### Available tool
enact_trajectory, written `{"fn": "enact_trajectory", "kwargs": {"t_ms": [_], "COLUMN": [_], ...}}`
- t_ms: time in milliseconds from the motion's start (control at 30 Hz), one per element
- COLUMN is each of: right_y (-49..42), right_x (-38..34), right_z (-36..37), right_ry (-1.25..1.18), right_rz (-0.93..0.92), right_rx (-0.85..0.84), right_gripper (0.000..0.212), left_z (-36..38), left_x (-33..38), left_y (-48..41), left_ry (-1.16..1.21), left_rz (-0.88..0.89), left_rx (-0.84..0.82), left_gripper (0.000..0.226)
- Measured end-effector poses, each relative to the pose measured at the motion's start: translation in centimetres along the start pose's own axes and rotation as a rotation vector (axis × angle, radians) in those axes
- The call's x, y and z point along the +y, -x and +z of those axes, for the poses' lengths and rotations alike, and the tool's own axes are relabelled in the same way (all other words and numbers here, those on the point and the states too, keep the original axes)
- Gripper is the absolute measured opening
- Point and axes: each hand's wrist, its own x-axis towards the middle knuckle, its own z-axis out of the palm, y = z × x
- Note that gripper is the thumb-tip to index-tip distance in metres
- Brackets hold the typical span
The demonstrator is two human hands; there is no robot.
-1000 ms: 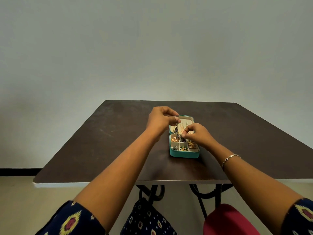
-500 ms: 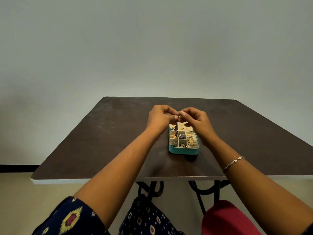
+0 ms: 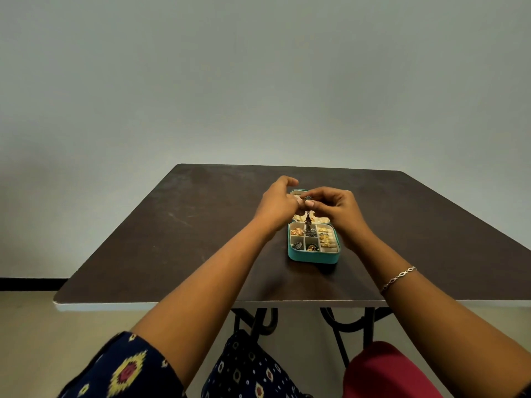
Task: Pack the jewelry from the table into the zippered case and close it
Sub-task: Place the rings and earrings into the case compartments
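Two hands met above our open teal zippered case (image 3: 313,255): our left hand (image 3: 275,206) and right hand (image 3: 339,214) both pinched one dark dangling earring (image 3: 308,218), probably to lower it into a compartment.

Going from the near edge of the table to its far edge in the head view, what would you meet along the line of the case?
Table's near edge → teal case's front wall → compartments with jewelry → dark earring hanging over them, pinched by both hands → open lid → bare tabletop.
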Motion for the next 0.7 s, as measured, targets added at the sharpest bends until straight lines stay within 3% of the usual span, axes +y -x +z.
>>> {"fn": "enact_trajectory", "kwargs": {"t_ms": [167,333,433,567,700], "right_y": [-1.1,-2.2,-2.5,-2.4,-2.1], "right_x": [0.7,2.3,3.1,3.8,4.5], "right_z": [-0.4,-0.6,-0.7,-0.8,-0.9], "right_ry": [0.02,0.149,0.211,0.252,0.279], "right_rz": [0.041,0.067,0.072,0.09,0.092], "right_rx": [0.058,0.077,0.069,0.068,0.067], "right_gripper": [0.014,0.014,0.013,0.014,0.014], "left_z": [0.2,0.3,0.8,1.5,2.0], "left_x": [-1.4,-2.7,-3.8,-5.5,-6.5], "left_y": [-0.2,0.2,0.2,0.7,1.8], "left_ry": [-0.231,-0.439,-0.554,-0.55,-0.487], "left_rz": [-0.08,-0.095,-0.076,-0.018,0.026], "left_rx": [-0.049,-0.148,-0.125,0.012,0.033], "left_gripper": [0.039,0.055,0.051,0.041,0.046]}}
